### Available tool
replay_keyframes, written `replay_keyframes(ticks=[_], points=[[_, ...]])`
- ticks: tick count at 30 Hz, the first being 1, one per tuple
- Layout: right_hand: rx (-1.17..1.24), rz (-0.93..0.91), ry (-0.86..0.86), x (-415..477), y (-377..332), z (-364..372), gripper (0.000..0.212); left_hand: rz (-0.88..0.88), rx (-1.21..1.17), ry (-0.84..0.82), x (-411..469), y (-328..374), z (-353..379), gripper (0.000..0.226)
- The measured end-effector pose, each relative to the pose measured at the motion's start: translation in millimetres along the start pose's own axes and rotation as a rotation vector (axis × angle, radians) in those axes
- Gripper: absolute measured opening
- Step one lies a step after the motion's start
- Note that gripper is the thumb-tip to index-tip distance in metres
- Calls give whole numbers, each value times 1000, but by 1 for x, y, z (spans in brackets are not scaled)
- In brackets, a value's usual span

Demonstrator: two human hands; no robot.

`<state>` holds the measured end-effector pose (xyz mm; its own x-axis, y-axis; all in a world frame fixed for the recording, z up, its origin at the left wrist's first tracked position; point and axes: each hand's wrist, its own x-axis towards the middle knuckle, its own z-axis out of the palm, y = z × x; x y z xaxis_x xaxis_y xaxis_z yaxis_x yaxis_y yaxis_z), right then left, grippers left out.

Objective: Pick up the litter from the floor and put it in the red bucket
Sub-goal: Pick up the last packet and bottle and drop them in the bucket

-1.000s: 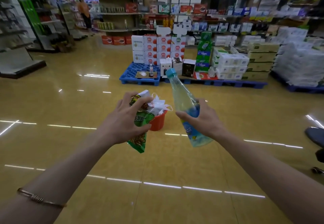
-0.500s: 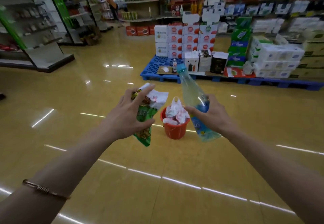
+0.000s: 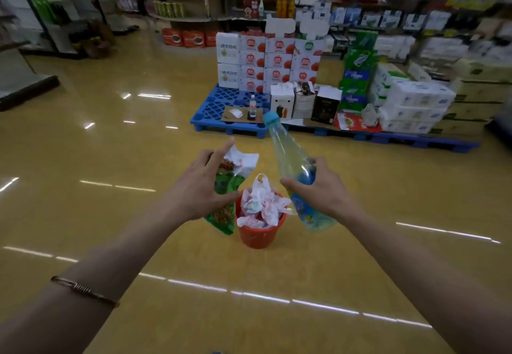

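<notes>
Red bucket point(image 3: 259, 236) brims with seemingly crumpled plastic bags point(image 3: 261, 204).

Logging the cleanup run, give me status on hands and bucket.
Left hand gripping snack wrapper; right hand gripping plastic bottle. Red bucket ahead, stuffed with crumpled bags. Path clear.

The floor point(image 3: 97, 215) is glossy and smooth, with bright light streaks on it. The bottle point(image 3: 293, 165) is clear shiny plastic. The snack bag point(image 3: 224, 209) looks like glossy printed foil. The red bucket point(image 3: 259, 236) is matt plastic, and the pallet point(image 3: 219, 115) is blue plastic.
</notes>
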<state>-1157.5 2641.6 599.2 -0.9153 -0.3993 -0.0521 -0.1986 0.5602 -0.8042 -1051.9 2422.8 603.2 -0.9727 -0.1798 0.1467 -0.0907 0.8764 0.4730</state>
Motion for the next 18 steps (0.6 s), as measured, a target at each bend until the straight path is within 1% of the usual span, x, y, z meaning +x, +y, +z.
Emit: replay_keyframes(ticks=[3, 5, 9, 13, 18], points=[[8, 55, 35, 45, 1, 12, 69, 49, 25, -47, 53, -28, 4, 99], [27, 122, 44, 73, 9, 19, 67, 29, 20, -70, 85, -44, 9, 104], [-7, 189, 64, 127, 21, 35, 71, 3, 0, -114, 146, -74, 25, 101], [-36, 223, 86, 194, 44, 47, 76, -23, -33, -145, 212, -106, 62, 94], [-32, 315, 49, 283, 87, 67, 72, -151, -111, -221, 290, -143, 115, 96]])
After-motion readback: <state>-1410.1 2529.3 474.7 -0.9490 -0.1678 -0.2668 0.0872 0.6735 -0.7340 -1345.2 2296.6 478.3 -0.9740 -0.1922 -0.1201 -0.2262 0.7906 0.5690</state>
